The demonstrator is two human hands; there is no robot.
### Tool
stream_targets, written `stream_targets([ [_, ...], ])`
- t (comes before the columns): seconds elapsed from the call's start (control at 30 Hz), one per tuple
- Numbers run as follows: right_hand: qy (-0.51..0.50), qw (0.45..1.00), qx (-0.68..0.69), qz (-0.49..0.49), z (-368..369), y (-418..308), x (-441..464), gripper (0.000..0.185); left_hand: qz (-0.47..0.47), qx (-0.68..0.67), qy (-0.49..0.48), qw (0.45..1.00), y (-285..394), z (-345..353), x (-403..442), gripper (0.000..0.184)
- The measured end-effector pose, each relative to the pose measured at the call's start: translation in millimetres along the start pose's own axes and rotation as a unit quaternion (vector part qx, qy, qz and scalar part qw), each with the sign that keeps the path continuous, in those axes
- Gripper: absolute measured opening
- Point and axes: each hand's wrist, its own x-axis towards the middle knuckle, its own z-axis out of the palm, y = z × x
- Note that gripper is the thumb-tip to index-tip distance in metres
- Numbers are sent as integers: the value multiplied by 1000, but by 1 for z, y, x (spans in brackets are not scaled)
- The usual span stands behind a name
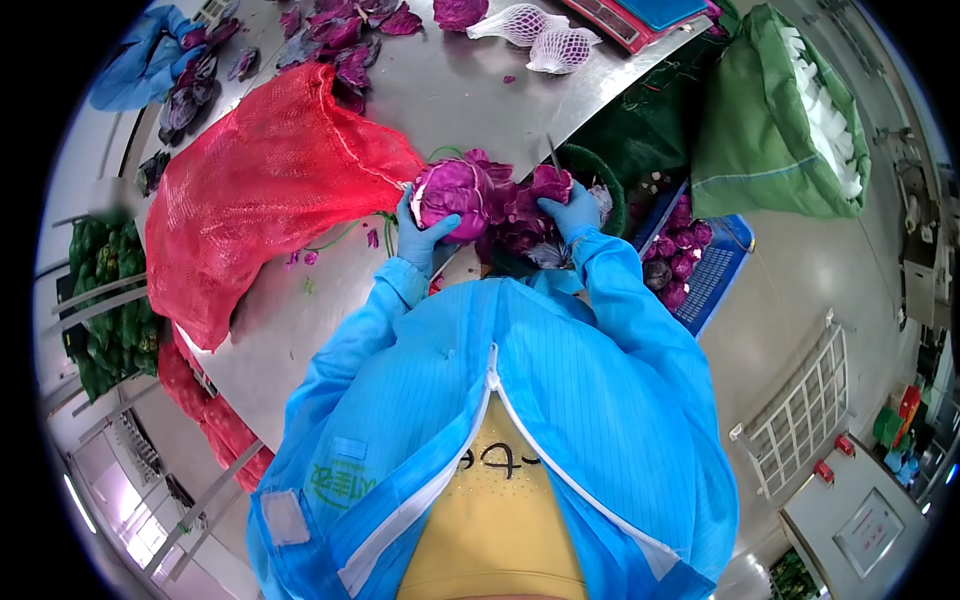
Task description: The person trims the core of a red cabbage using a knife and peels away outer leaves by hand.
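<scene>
My left hand [421, 238], in a blue glove, is closed round the side of a purple cabbage [455, 194] above the metal table's edge. My right hand [574, 212], also gloved, grips a loose purple cabbage leaf [551, 184] with thumb and fingers. Just beyond that leaf a thin dark blade [554, 153] sticks up; whether my right hand holds its handle is hidden. More cabbage leaves [522, 236] lie between and below my hands, over a dark green bin [606, 170].
A red mesh sack [270, 190] lies on the steel table [460, 92] at left. Loose leaves [335, 40], white net sleeves [560, 50] and a red scale [628, 22] are farther back. At right stand a blue crate [718, 275] of small cabbages and a green sack [745, 130].
</scene>
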Motion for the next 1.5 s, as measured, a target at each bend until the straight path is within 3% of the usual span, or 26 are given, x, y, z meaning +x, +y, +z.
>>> stream_targets([
  [0.1,68,997,-38,-24,-6,-34,-19,62,99,241,-7,965,-5,-8,11,107],
  [0.17,223,970,-63,-66,0,-69,-34,63,67,159,-10,985,-5,1,3,111],
  [0.23,188,972,50,-131,15,-87,-39,62,142,273,-25,951,-16,-18,15,115],
  [0.3,58,993,-16,-98,18,-102,-45,62,141,284,-20,948,-16,-14,10,119],
  [0.33,60,993,-17,-98,24,-95,-43,62,122,252,-17,960,-13,-5,5,119],
  [0.4,-61,988,142,22,40,-76,-33,59,106,220,-15,970,-12,-6,8,120],
  [0.47,-60,991,120,6,34,-77,-32,57,151,294,-12,944,-22,-23,17,120],
  [0.53,-57,994,98,-8,28,-86,-35,55,144,282,-13,949,-18,-17,12,120],
  [0.63,-27,989,-37,-137,20,-100,-40,37,150,278,-27,948,-17,-16,13,119],
  [0.7,-10,987,-54,-150,26,-96,-36,29,162,289,-36,943,-14,-12,11,119],
  [0.8,8,997,-53,-60,23,-93,-25,24,76,180,-18,981,-8,-4,6,117],
  [0.83,36,988,-132,-71,25,-79,-16,24,82,185,-21,979,-12,-13,12,115],
  [0.9,2,994,-84,-63,25,-59,-15,26,87,191,-25,978,-6,-14,15,113],
  [1.03,0,997,-22,-68,25,-71,-22,29,23,237,-45,970,26,-1,14,114],
  [1.1,22,993,-59,-99,28,-84,-29,29,-54,254,6,966,36,-3,9,117],
  [1.23,-4,987,-63,-150,27,-105,-43,26,-141,95,65,983,42,-2,-16,116],
  [1.27,-29,988,-79,-132,23,-111,-47,22,-149,66,89,983,42,8,-28,101],
  [1.3,-32,988,-75,-132,23,-111,-48,22,-148,68,93,982,42,0,-26,101],
  [1.37,-51,987,-94,-123,19,-110,-51,22,-220,-28,-36,974,35,-14,-17,92],
  [1.4,-66,983,-105,-133,21,-107,-53,22,-206,1,29,978,32,-3,-19,89],
  [1.5,-78,981,-66,-166,21,-110,-60,23,-156,-48,91,982,7,-23,4,85],
])
